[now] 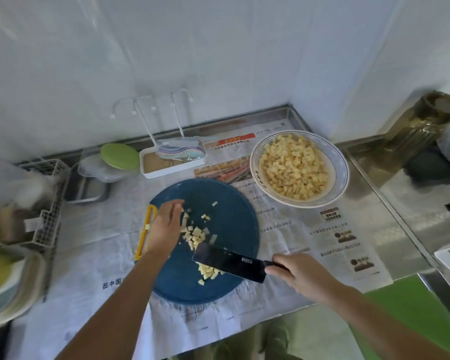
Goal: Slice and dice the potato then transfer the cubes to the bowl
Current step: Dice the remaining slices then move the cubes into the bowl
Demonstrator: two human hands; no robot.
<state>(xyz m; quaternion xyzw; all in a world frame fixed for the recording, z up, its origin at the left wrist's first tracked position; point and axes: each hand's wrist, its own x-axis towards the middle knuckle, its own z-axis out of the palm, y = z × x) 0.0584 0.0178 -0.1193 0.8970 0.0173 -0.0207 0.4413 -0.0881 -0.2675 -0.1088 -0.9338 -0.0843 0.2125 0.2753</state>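
Knife pointing up-left, right hand gripping

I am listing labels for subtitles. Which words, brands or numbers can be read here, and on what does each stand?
"在中国": large print on the newspaper, cut off by the cutting board.
Small label on the knife blade: too small to read.
Remaining newspaper print and marks on the bowl rim: blurred, unreadable.

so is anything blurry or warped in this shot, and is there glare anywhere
Head view: the wide lens bows the steel counter, which shows soft sheen at right; the wire rack at left is smeared; the potato cubes and knife look fairly sharp.
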